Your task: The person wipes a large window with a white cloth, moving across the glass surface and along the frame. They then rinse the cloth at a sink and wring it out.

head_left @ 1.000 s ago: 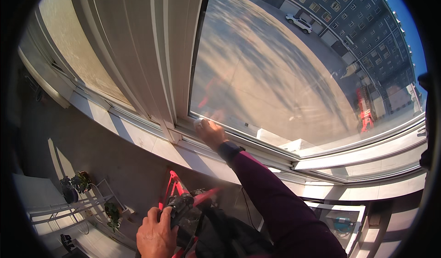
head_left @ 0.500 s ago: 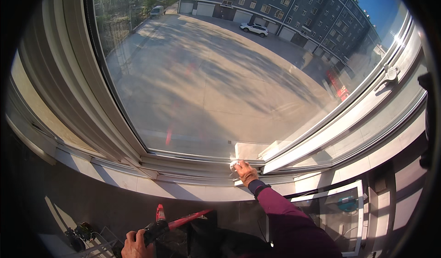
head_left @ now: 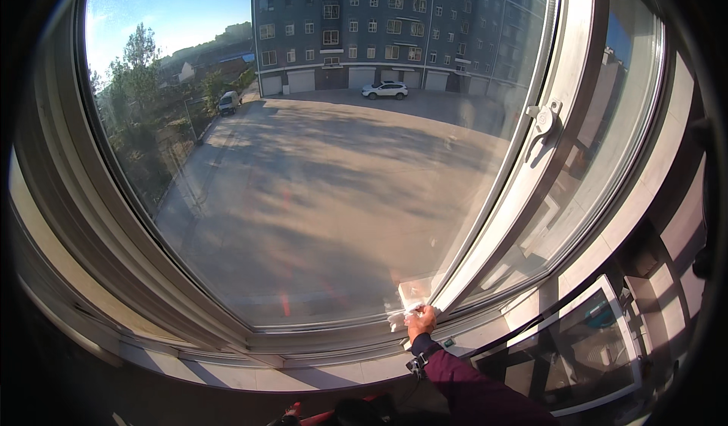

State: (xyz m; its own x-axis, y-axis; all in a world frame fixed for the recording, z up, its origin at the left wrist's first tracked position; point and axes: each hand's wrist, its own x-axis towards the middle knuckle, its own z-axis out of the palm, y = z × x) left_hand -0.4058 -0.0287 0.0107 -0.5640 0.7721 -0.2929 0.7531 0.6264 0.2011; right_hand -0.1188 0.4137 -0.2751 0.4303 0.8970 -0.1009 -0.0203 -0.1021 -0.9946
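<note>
My right hand (head_left: 420, 323) reaches up from the lower right in a dark purple sleeve, with a watch-like band at the wrist. Its fingers are closed on a white wad of tissue or cloth (head_left: 400, 317), which is against the lower right corner of the large window pane (head_left: 326, 221). The white window frame (head_left: 497, 221) runs up just right of the hand and carries a pale handle (head_left: 541, 125). My left hand is out of view. At the bottom edge, part of a red bar-shaped thing (head_left: 318, 418) shows, mostly cut off.
A pale sill (head_left: 227, 377) curves below the window. At the lower right, a white-framed glass panel (head_left: 629, 350) leans over a teal object (head_left: 601, 314). Thick frame profiles (head_left: 61, 183) stand at the left. Beyond the glass are a paved yard, parked cars and a grey building.
My view has tilted up, showing more building and sky. The right hand still holds the white wad, now at the pane's lower right corner. The left hand has left the picture.
</note>
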